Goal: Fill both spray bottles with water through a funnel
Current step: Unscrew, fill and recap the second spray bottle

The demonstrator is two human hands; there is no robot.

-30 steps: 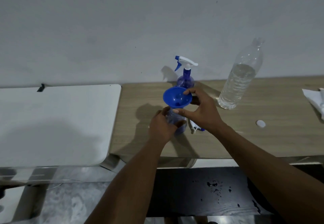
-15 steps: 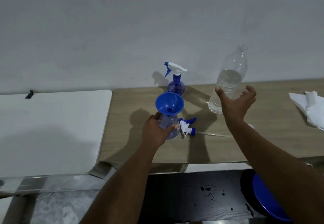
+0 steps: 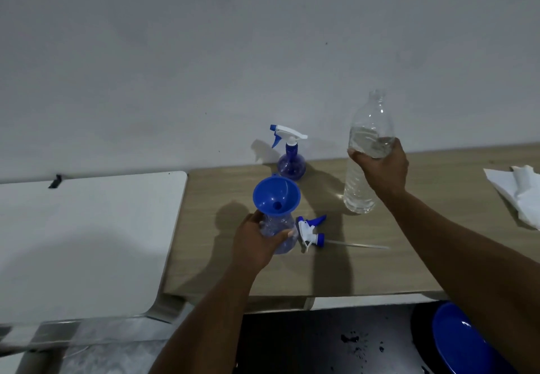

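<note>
My left hand [image 3: 258,242] grips a clear bluish spray bottle [image 3: 279,232] standing on the wooden table [image 3: 394,265], with a blue funnel [image 3: 276,196] seated in its neck. Its white and blue spray head [image 3: 309,232] lies on the table just to the right, dip tube pointing right. My right hand [image 3: 381,166] is wrapped around an uncapped clear water bottle [image 3: 365,151], partly full, held upright at the table surface. A second spray bottle [image 3: 290,155] with its head on stands by the wall.
A white table [image 3: 87,236] adjoins on the left. White paper towels [image 3: 517,192] lie at the far right. A blue basin [image 3: 461,344] sits below the table edge at the lower right, over a dark floor with wet spots.
My right hand left the funnel, reached right and closed around the water bottle. My left hand kept its hold on the spray bottle.
</note>
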